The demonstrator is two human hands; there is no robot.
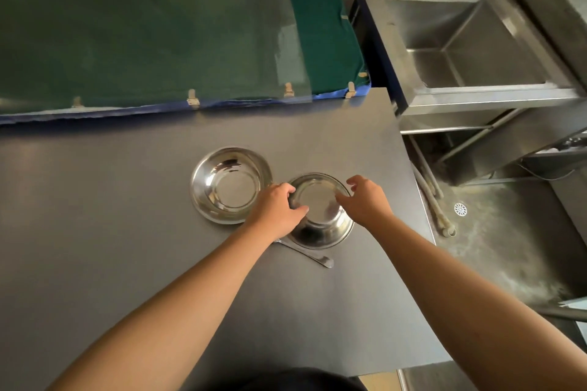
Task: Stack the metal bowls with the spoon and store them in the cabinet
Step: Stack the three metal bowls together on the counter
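Two shiny metal bowls sit side by side on the dark grey table (127,200). The left bowl (231,185) stands free. My left hand (275,209) grips the left rim of the right bowl (320,213), thumb inside. My right hand (365,198) is at that bowl's right rim with spread, curled fingers touching or just above it. A metal spoon (313,255) lies on the table, partly hidden under the right bowl and my left wrist, one end sticking out toward me.
A green cloth under a glass sheet (143,25) with a blue edge borders the table's far side. A steel sink (470,41) with a tap stands at the right, beyond the table's right edge. Below it are a wet floor with a drain (460,209) and pipes.
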